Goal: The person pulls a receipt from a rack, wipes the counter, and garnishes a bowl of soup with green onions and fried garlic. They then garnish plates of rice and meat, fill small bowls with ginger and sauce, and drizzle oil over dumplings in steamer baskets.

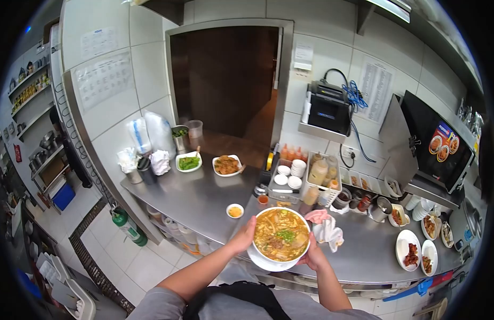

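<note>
A white bowl of noodle soup (281, 234), topped with chopped green onion and minced meat, is gripped from both sides at the counter's front edge. My left hand (243, 238) is closed on its left side, thumb near the rim. On the lower right side my right hand (314, 254) curls around it, fingers partly hidden beneath. A white plate (262, 261) shows below the bowl, largely covered by it. A small cup of yellow sauce (235, 211) stands left of the bowl. Close to my right hand lie crumpled pink and white cloths (327, 229).
Dishes of greens (188, 162) and fried food (227, 166) sit at the back left. Behind the bowl is a basket of sauce bottles (320, 173). White plates of meat (408, 250) stand at right. A green gas cylinder (128, 226) is on the floor at left.
</note>
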{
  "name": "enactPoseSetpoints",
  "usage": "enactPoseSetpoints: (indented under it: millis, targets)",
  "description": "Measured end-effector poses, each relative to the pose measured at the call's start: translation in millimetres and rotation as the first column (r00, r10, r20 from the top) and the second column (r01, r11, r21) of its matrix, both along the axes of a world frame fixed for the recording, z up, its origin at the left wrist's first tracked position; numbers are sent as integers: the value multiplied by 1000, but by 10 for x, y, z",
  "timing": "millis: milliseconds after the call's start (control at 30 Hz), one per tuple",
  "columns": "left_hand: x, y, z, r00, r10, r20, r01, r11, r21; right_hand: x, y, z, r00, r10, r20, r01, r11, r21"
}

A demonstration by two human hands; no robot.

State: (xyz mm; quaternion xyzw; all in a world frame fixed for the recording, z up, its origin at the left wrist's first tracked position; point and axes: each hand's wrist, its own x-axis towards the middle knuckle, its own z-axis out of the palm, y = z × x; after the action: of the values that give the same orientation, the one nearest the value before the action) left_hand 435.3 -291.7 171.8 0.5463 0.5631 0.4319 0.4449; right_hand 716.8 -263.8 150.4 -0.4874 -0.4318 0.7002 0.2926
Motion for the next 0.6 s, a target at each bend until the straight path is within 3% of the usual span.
enactPoseSetpoints:
  millis: [133, 200, 333, 500, 600]
  targets:
    - [-900, -283, -33, 997, 28, 70, -31, 999, 32, -929, -4, -15, 989, 146, 31, -145, 989, -26]
    - [-1295, -363, -82, 987, 140, 73, -135, 988, -71, -1340, 18, -7, 982, 189, 19, -188, 982, -28]
    - [-1869, -548, 28, 972, 188, 141, -168, 976, -140, -2013, 135, -91, 940, 342, -13, -342, 938, -58]
    - [-2542, -490, -335, 945, 277, 171, -261, 959, -111, -2680, 334, -154, 926, 377, 23, -375, 924, -80]
    - [-2798, -433, -276, 946, 278, 166, -258, 957, -132, -3013, 513, -266, 893, 451, -9, -447, 882, -151]
